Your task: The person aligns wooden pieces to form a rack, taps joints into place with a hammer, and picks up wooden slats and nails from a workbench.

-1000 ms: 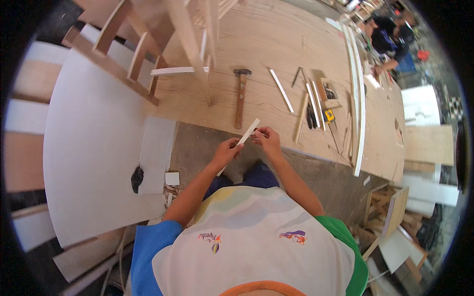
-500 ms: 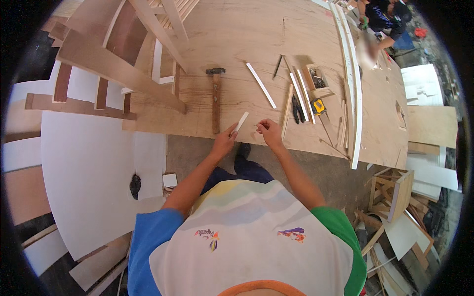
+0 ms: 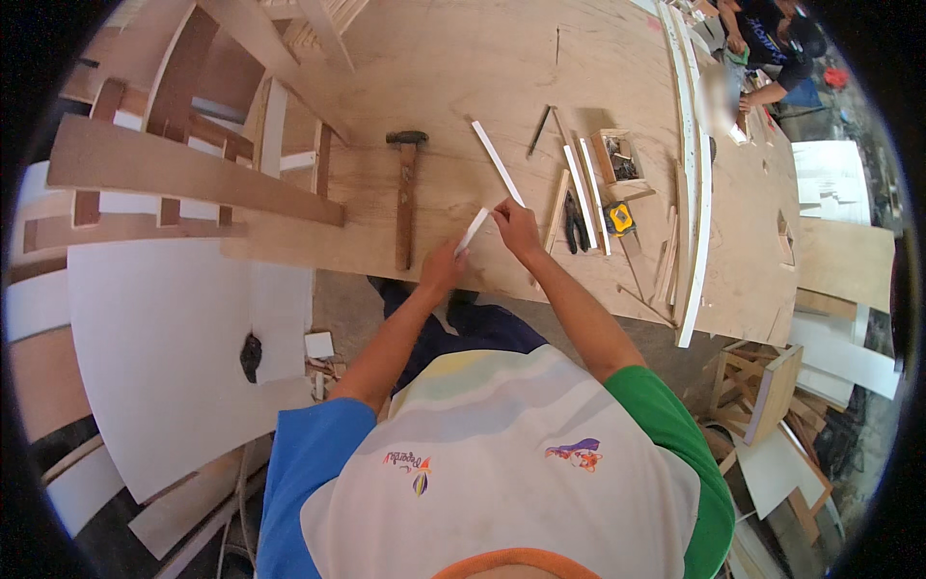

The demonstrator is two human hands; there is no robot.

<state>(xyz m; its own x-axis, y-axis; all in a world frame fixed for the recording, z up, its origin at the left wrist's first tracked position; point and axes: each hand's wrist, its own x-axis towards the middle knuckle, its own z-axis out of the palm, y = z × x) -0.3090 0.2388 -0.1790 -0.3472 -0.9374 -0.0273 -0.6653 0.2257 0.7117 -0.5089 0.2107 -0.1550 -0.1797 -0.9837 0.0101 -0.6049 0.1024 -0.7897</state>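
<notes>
My left hand [image 3: 443,267] grips a short white wooden strip [image 3: 472,232], which slants up and to the right over the near edge of the worktable. At the strip's upper end is my right hand [image 3: 517,228], its fingers pinched together; whatever they hold is too small to make out. A hammer [image 3: 404,193] with a wooden handle lies left of my hands. Just beyond my right hand lies a longer white strip [image 3: 496,162]. Black-handled pliers [image 3: 576,224], a yellow tape measure [image 3: 619,219] and a small wooden box [image 3: 620,154] of dark bits lie to the right.
A slatted wooden frame [image 3: 193,174] stands at the left of the plywood worktable [image 3: 463,68]. Long white-edged strips [image 3: 696,193] run along its right side. Another person [image 3: 762,58] works at the far right. Boards and offcuts [image 3: 772,454] lie around the floor.
My right hand has moved up and left to the strip's upper end; before, it was apart from it. The view has shifted slightly. The person at the far right has moved their arms.
</notes>
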